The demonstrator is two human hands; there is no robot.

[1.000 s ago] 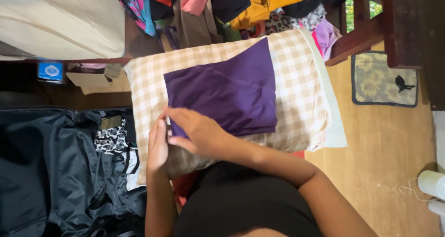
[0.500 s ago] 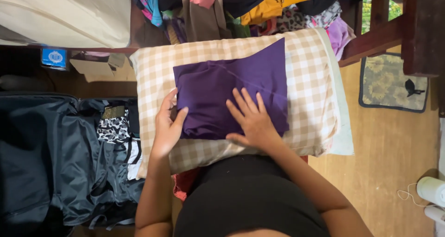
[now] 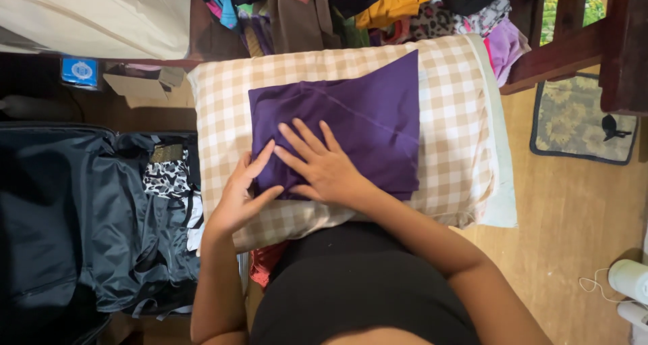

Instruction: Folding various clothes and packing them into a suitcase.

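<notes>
- Head view: my right hand (image 3: 322, 166) lies flat and spread wide on the folded purple cloth (image 3: 351, 125), fingers pointing to about 11 o'clock, holding nothing, only pressing.
- My left hand (image 3: 241, 195) is open too, fingertips on the cloth's lower left corner, palm over the checked pillow (image 3: 459, 115) beneath.
- The cloth sits in the middle of the pillow, its upper right corner sticking up toward 1 o'clock; a checked margin shows all round, widest at 3 o'clock.
- The pillow's right edge overhangs bare wooden floor (image 3: 574, 230), which is open room at 3 to 5 o'clock.
- At 9 o'clock lies an open dark suitcase (image 3: 74, 217) with a spotted garment (image 3: 167, 177) inside, just beside the pillow's left edge.
- At 12 o'clock a heap of coloured clothes (image 3: 378, 4) crowds the pillow's far edge; a small mat (image 3: 584, 125) lies at 3 o'clock.
- Half a second ago my right hand was further right on the cloth; it has slid left toward my left hand, and the left side of the cloth now looks flatter.
</notes>
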